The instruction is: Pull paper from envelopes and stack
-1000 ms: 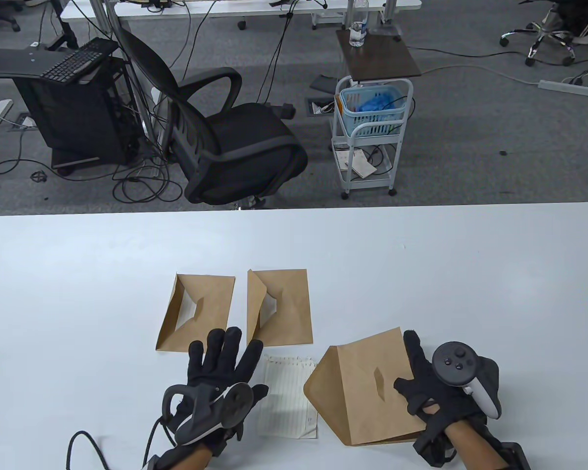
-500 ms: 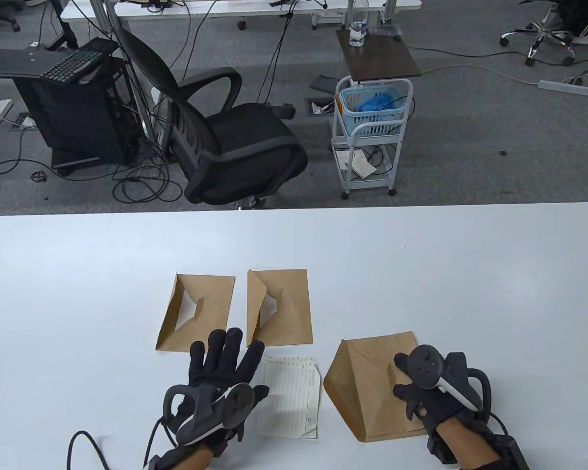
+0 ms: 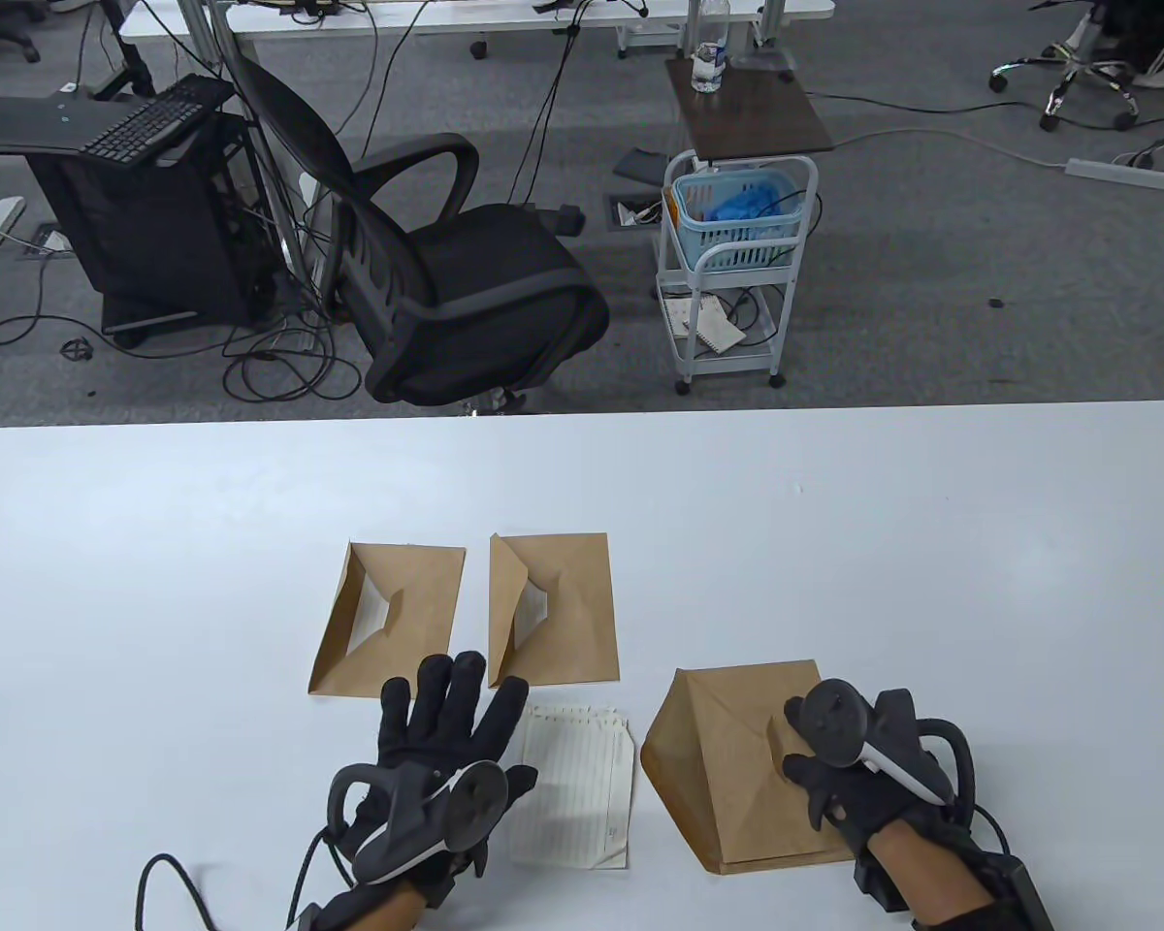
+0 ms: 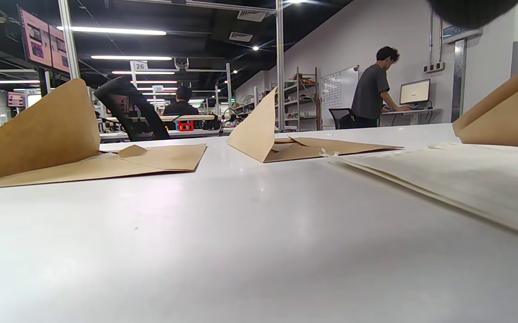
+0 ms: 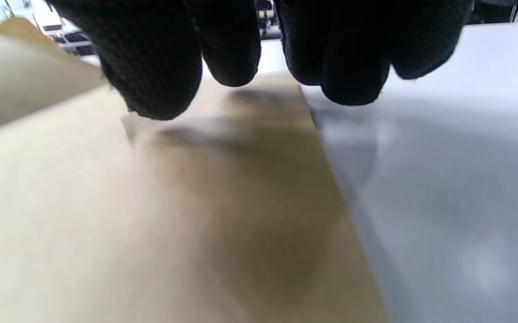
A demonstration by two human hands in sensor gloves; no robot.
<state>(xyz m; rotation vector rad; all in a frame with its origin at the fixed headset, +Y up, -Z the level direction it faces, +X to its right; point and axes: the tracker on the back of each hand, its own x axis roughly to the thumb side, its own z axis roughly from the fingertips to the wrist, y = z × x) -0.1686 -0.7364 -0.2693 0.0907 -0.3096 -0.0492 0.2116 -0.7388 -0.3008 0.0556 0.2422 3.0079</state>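
Two brown envelopes with raised flaps lie side by side mid-table, the left one and the middle one; white paper shows in their openings. A lined paper sheet lies flat in front of them. My left hand is spread flat on the table just left of the sheet, holding nothing. A third brown envelope lies to the right of the sheet. My right hand rests over its right part; its fingertips hang just above the envelope.
The white table stretches wide on both sides and behind the envelopes. In the left wrist view the two envelopes and the sheet lie ahead. An office chair and a cart stand beyond the far edge.
My right hand has shifted the third envelope to the right, off the sheet's edge, and laid it flat. My left hand has barely moved.
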